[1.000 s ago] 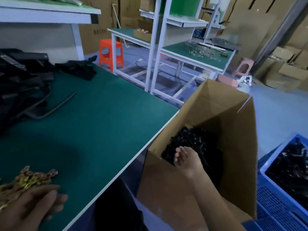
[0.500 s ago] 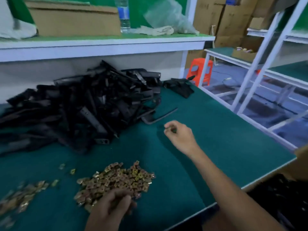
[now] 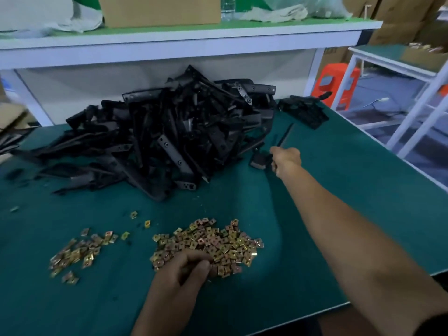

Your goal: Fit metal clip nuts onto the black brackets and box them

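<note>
A big heap of black brackets (image 3: 169,139) lies at the back of the green table (image 3: 339,202). My right hand (image 3: 286,161) is stretched out to the heap's right edge and is closed around one black bracket (image 3: 260,162) whose long arm sticks up behind my fingers. A pile of brass-coloured clip nuts (image 3: 211,241) sits near the front. My left hand (image 3: 184,270) rests on that pile's near edge, fingers pinched into the nuts. A smaller scatter of clip nuts (image 3: 77,253) lies to the left.
A white shelf (image 3: 169,42) overhangs the heap, carrying a cardboard box (image 3: 160,10) and rags. A few more black parts (image 3: 303,110) lie at the back right. An orange stool (image 3: 337,83) and a white frame (image 3: 412,112) stand past the table's right edge.
My right hand left the cardboard box beside the table, swung over the tabletop and closed on a bracket at the heap's edge. My left hand stayed on the clip nuts.
</note>
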